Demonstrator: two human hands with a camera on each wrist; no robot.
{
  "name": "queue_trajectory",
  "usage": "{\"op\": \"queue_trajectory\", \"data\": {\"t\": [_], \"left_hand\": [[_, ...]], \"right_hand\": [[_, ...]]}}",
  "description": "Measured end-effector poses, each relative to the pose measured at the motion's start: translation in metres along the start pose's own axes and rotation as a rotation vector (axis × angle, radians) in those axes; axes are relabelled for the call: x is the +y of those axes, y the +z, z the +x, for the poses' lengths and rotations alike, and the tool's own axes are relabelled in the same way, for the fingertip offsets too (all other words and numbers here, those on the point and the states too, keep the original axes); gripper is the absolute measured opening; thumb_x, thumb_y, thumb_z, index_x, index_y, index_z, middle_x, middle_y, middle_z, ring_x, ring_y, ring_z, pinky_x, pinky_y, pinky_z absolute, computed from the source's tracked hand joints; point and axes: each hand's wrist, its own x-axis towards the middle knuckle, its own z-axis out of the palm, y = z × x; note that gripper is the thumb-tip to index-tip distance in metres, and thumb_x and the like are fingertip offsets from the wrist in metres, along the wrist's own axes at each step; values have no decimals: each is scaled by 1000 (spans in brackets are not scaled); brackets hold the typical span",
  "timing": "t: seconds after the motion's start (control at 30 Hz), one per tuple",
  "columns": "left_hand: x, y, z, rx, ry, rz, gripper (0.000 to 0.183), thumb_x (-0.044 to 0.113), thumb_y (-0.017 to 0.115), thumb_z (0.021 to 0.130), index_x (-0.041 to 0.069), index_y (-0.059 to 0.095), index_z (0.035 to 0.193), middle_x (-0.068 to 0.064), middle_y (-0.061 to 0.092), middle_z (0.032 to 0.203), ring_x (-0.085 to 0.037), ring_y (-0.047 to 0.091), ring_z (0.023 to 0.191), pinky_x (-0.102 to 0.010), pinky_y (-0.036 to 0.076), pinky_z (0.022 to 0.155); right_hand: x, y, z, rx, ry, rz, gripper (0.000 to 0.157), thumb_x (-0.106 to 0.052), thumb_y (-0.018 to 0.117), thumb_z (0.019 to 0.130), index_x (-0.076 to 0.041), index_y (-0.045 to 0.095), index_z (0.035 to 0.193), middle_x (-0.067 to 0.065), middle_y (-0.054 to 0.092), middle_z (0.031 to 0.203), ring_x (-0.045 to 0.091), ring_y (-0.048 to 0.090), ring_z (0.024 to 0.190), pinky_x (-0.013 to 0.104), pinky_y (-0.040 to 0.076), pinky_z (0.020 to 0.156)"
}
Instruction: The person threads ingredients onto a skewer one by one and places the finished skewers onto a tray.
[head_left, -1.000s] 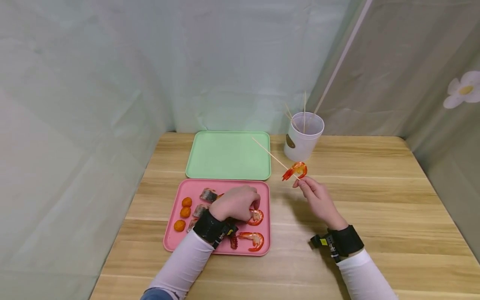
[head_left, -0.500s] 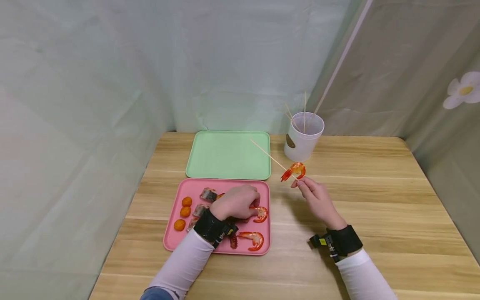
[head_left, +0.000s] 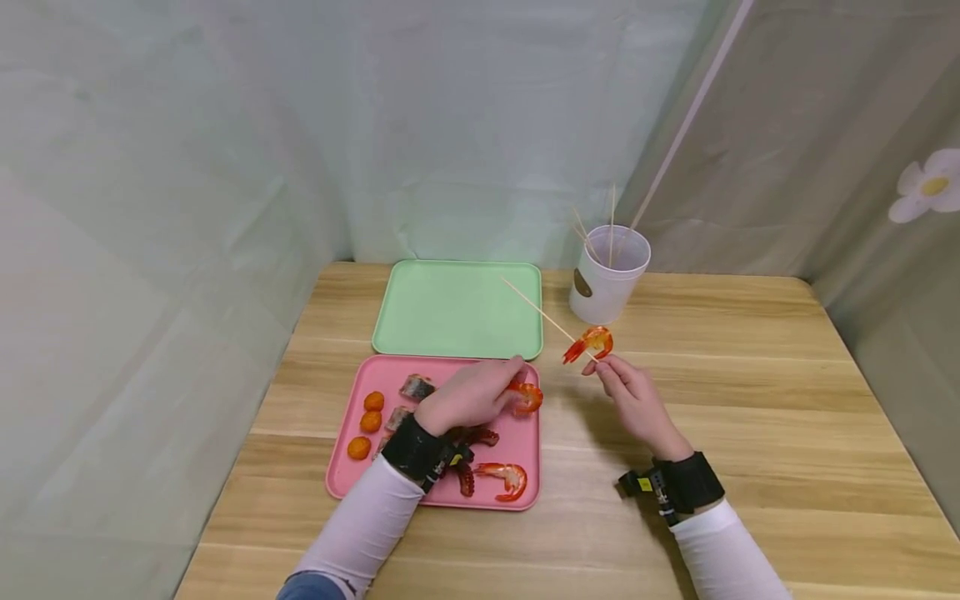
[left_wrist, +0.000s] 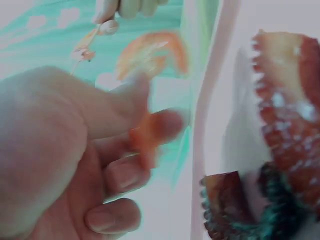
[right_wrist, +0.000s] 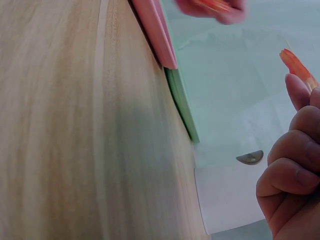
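Note:
My left hand point(head_left: 471, 395) pinches a shrimp point(head_left: 528, 399) between thumb and fingers, over the right part of the pink tray point(head_left: 351, 479); the left wrist view shows this shrimp point(left_wrist: 150, 55) blurred. To the right, above the table, my right hand point(head_left: 636, 402) grips the lower end of a wooden skewer point(head_left: 536, 308). A second shrimp point(head_left: 597, 340) is threaded on that skewer, close to my fingers, and the bare tip points up and left toward the green tray. Another shrimp point(head_left: 513, 481) lies at the pink tray's lower right corner, near octopus tentacles point(head_left: 467, 479).
Several orange balls point(head_left: 359, 448) and pieces of grey-skinned fish point(head_left: 416, 387) lie on the pink tray's left side. Behind it is the green tray point(head_left: 457, 308). A white cup point(head_left: 603, 287) with several skewers stands at the back right. Curtains enclose the table point(head_left: 757, 400).
My left hand has lifted the shrimp off the pink tray, moving up and slightly right. The right hand with its skewer has hardly moved.

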Motion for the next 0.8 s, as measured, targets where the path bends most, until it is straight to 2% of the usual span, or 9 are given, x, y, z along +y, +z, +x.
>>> {"op": "queue_trajectory", "data": {"t": [0.07, 0.23, 0.3, 0.37, 0.47, 0.53, 0.63, 0.73, 0.8], "left_hand": [[-2, -4, 0, 80, -10, -56, 23, 23, 63, 110, 11, 54, 128, 1, 59, 96, -17, 57, 83, -32, 50, 75], [-5, -15, 0, 356, -77, -223, 25, 17, 61, 111, 4, 57, 132, -10, 67, 109, -24, 64, 94, -42, 53, 86], [-6, -19, -1, 450, -124, -309, 28, 15, 60, 111, 1, 60, 135, -12, 68, 107, -26, 64, 91, -43, 52, 83], [-8, -22, -2, 513, -173, -429, 28, 15, 56, 113, 0, 60, 137, -11, 66, 100, -25, 59, 81, -40, 49, 76], [-9, -25, -3, 560, -207, -718, 25, 19, 48, 116, 2, 54, 134, -8, 54, 88, -22, 44, 71, -35, 37, 69], [-10, -27, -3, 568, -192, -927, 22, 22, 42, 118, 4, 48, 129, -6, 45, 85, -21, 37, 71, -33, 32, 69], [-11, -30, -3, 558, -137, -1211, 20, 26, 37, 119, 7, 41, 118, -5, 35, 82, -20, 34, 72, -31, 30, 69], [-12, -33, -5, 539, -87, -1445, 24, 30, 35, 119, 9, 36, 107, -3, 30, 80, -18, 33, 70, -30, 29, 68], [-13, -35, -7, 533, -70, -1555, 27, 32, 35, 118, 10, 36, 104, -1, 31, 79, -16, 33, 68, -29, 29, 67]], "right_hand": [[1, 1, 0, 7, -4, 6, 23, 0, 48, 112, 3, 71, 108, -2, 39, 71, 10, 36, 62, 30, 31, 60], [5, 2, -1, 21, 2, 23, 23, -1, 49, 113, 2, 71, 108, -3, 38, 71, 11, 35, 62, 30, 31, 60], [5, 2, -1, 20, 4, 29, 22, -1, 49, 112, 2, 71, 108, -4, 38, 71, 11, 36, 62, 30, 31, 61], [4, 2, -2, 19, -7, 32, 21, 0, 50, 112, 1, 71, 108, -5, 39, 71, 12, 36, 62, 30, 31, 60], [2, 2, -3, 21, -39, 40, 21, 3, 50, 111, 2, 71, 105, -5, 39, 70, 11, 36, 61, 31, 32, 59], [3, 3, -4, 26, -60, 41, 22, 5, 50, 110, 2, 70, 102, -6, 39, 70, 11, 37, 61, 31, 32, 58], [14, 5, -6, 37, -79, 58, 25, 10, 49, 108, 2, 70, 97, -6, 41, 70, 9, 39, 63, 30, 33, 59], [29, 8, -7, 45, -101, 75, 27, 13, 50, 106, 1, 70, 94, -9, 43, 72, 8, 39, 65, 29, 34, 60], [39, 10, -7, 46, -123, 89, 28, 15, 50, 105, -1, 70, 92, -9, 49, 74, 8, 41, 66, 28, 35, 60]]}}
